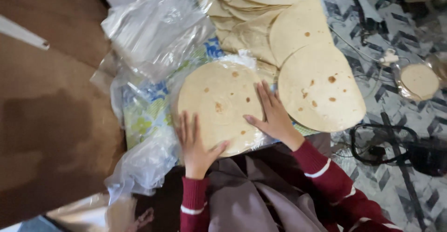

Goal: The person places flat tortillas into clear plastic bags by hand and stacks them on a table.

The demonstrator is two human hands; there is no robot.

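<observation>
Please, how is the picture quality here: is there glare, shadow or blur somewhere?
Head view: light is soft and even; the clear plastic bags show white glare; the brown surface at left carries a dark shadow; the left hand and right hand on the tortilla stack look slightly soft; edges are blurred, mostly at the bottom.

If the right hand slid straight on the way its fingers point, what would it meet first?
The right hand lies flat on the bagged tortilla stack, fingers pointing up-frame. Going on, it would probably first meet the overlapping loose tortillas just beyond the stack's edge, though depth is unclear.
</observation>
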